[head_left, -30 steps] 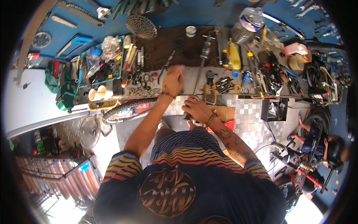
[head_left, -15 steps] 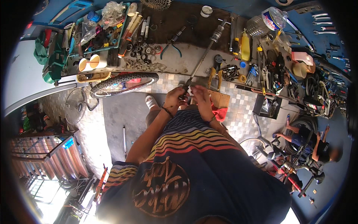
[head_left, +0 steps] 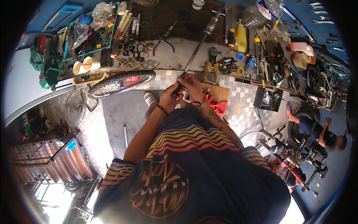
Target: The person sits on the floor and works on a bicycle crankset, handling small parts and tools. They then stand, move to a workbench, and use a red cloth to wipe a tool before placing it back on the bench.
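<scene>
A long steel slide hammer (head_left: 198, 47), with a thick cylindrical weight and a cross handle at its far end, slants over the bench edge toward me. Its near end meets a dark part (head_left: 179, 89) between my hands; that part is mostly covered, so its kind is unclear. My left hand (head_left: 169, 98) is closed around the dark part. From the other side, my right hand (head_left: 193, 89) pinches where the rod joins it. Near the rod on the bench lie blue-handled pliers (head_left: 164, 44) and a yellow-handled tool (head_left: 211, 71).
The bench carries bearings and rings (head_left: 137, 50), a chain (head_left: 136, 64), a yellow bottle (head_left: 241, 39) and a large plastic jug (head_left: 257, 16). Below its edge stand a bicycle wheel (head_left: 123, 83) and a wooden box (head_left: 220, 93) with a red cloth. Another person (head_left: 317, 130) is beside a bicycle at right.
My right hand, blurred and with fingers extended before, now closes in on the rod's near end. My left hand keeps its hold. The view has shifted slightly.
</scene>
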A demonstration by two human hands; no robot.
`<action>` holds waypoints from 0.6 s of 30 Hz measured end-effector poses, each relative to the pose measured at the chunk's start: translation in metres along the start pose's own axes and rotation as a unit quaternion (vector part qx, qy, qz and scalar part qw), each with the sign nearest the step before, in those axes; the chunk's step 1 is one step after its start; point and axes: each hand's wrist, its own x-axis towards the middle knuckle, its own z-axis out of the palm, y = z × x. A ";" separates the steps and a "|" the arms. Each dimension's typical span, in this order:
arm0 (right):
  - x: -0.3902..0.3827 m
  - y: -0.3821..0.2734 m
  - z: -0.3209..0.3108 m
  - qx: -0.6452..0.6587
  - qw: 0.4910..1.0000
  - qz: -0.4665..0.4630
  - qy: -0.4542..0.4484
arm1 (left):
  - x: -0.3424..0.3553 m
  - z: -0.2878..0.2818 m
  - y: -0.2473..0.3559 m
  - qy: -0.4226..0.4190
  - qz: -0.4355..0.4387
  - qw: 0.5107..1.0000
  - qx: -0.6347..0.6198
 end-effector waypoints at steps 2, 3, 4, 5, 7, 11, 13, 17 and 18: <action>-0.001 -0.008 0.005 -0.019 1.000 0.014 -0.003 | 0.002 -0.009 -0.007 -0.046 -0.019 0.998 -0.037; 0.000 -0.002 0.003 0.086 0.996 0.006 -0.006 | 0.013 -0.030 -0.013 -0.117 -0.063 0.986 -0.100; 0.002 0.004 -0.001 0.082 0.996 0.013 -0.033 | 0.019 -0.042 -0.018 -0.185 -0.108 0.963 -0.162; 0.004 0.006 -0.009 0.078 0.995 0.017 -0.059 | 0.016 -0.039 -0.016 -0.150 -0.101 0.973 -0.141; 0.006 0.011 -0.022 0.040 0.994 0.030 -0.095 | 0.005 -0.034 -0.017 -0.079 -0.085 0.989 -0.096; -0.011 0.022 -0.037 -0.080 0.978 0.041 -0.189 | -0.028 -0.035 0.013 0.068 0.083 0.882 0.458; -0.024 0.023 -0.034 -0.132 0.958 0.029 -0.252 | -0.028 -0.042 0.025 0.005 0.197 0.809 0.554; -0.046 -0.015 -0.003 -0.155 0.935 -0.009 -0.319 | -0.058 0.030 0.083 -0.128 0.182 0.662 0.716; -0.048 -0.026 0.009 -0.094 0.942 -0.013 -0.321 | -0.061 0.047 0.100 -0.160 0.179 0.626 0.742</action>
